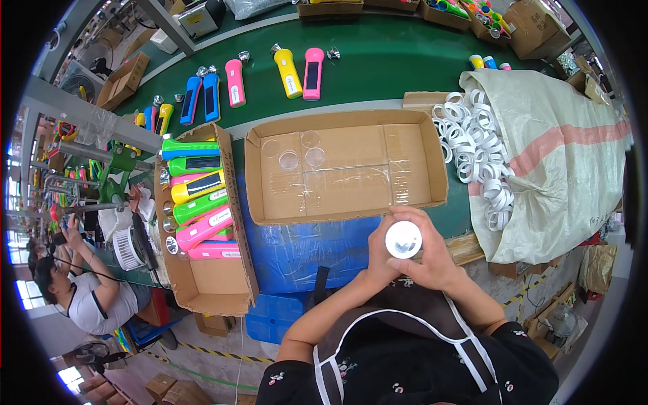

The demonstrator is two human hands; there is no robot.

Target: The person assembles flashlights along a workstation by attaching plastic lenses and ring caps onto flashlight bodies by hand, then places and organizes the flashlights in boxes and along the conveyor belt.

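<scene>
In front of my body, both hands are wrapped round a flashlight (403, 240) with its round, white-rimmed head facing up; its body is hidden below. My left hand (379, 251) closes on its left side. From the right, my right hand (435, 262) grips it, fingers curled along the far side. Just beyond them lies a shallow cardboard box (351, 214) with several clear round lenses (289, 160) in its left part. White plastic rings (476, 138) are heaped to the right. To the left, a second cardboard box (212, 297) holds several coloured flashlights (200, 187).
A pale woven sack (560, 169) spreads beside the rings. Along the green conveyor belt (391, 61) lie more flashlights (288, 74) with silver reflectors. A green metal press (118, 172) stands at the left, near another person (88, 290). A blue plastic stool (277, 316) is below the box.
</scene>
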